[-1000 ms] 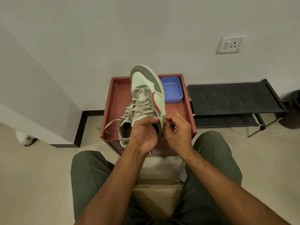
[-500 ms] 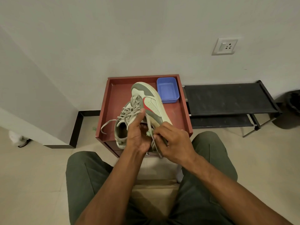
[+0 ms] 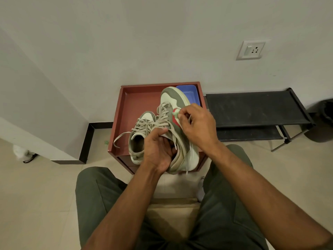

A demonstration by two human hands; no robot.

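Shoe (image 3: 169, 100) is held tilted over the red surface (image 3: 137, 101), long axis running from heel near the lap to toe toward the wall. The collar end is gripped by the left hand (image 3: 158, 150), fingers curled. Lace (image 3: 177, 139) is pinched by the right hand (image 3: 198, 127) on the shoe's right side, nearer the toe, so the next pull is likely made there. Upper: grey suede-like and pale smooth panels, red side mark. Lace is flat, woven, limp. Second shoe (image 3: 138, 141) sits just left on the surface, blue tray (image 3: 189, 92) behind.
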